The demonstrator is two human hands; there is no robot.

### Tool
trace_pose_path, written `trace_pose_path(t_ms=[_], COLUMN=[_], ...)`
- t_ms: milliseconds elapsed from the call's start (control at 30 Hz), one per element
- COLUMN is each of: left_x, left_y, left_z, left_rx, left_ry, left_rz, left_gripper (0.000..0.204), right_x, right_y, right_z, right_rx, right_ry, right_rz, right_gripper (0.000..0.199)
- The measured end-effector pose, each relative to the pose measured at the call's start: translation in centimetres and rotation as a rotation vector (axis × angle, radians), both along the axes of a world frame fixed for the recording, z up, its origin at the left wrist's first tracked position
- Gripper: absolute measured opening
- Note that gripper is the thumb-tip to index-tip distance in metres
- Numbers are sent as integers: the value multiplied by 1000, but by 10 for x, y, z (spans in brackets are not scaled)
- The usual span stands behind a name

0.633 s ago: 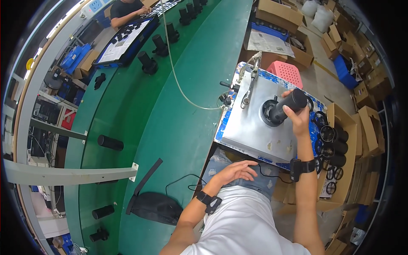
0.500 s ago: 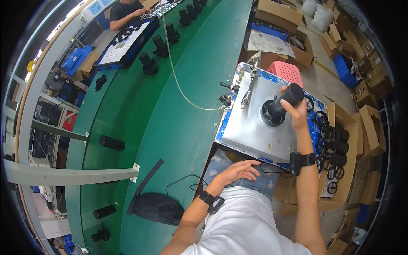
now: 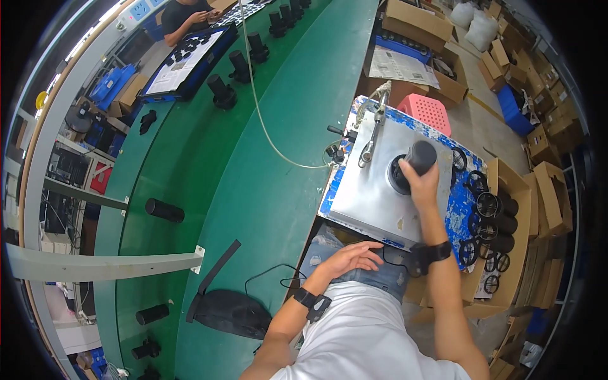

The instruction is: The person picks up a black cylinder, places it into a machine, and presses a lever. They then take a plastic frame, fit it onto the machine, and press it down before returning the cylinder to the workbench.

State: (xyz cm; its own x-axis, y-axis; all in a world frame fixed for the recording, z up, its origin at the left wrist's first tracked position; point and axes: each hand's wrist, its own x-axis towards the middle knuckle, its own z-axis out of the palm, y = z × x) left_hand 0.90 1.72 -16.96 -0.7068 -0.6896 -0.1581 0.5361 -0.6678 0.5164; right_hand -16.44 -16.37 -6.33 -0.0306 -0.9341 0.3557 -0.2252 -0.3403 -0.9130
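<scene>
My right hand is wrapped round a black cylinder that stands tilted over a round opening in the top of a silver metal box. The cylinder's lower end is partly hidden by my fingers and the opening's dark rim. My left hand rests over my lap with its fingers loosely stretched and nothing in them. Beside the opening, a metal lever with a ring end hangs from a fitting on the box.
A carton on the right holds black cylinders and rings. Behind the box stands a pink perforated stool. On the green bench are a black bag, black cylinders and an air hose. A co-worker sits at the far left.
My right hand and the cylinder have moved slightly left and nearer to me, and the wide black collar at its base now shows less. My left hand has hardly moved.
</scene>
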Motion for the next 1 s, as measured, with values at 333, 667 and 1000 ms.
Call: trace_pose_path(t_ms=[333,667,1000], left_x=[4,-4,18], left_y=[2,-3,-36], left_z=[-3,52,86], left_rx=[22,-216,-336], left_ry=[-39,-454,-358], left_rz=[18,26,135], left_gripper=[50,36,30], right_x=[-22,14,-30], right_y=[-24,4,-31], right_z=[36,3,24], right_rx=[140,-204,258], right_ry=[107,-72,-133], right_rz=[355,-158,518], right_gripper=[47,31,37])
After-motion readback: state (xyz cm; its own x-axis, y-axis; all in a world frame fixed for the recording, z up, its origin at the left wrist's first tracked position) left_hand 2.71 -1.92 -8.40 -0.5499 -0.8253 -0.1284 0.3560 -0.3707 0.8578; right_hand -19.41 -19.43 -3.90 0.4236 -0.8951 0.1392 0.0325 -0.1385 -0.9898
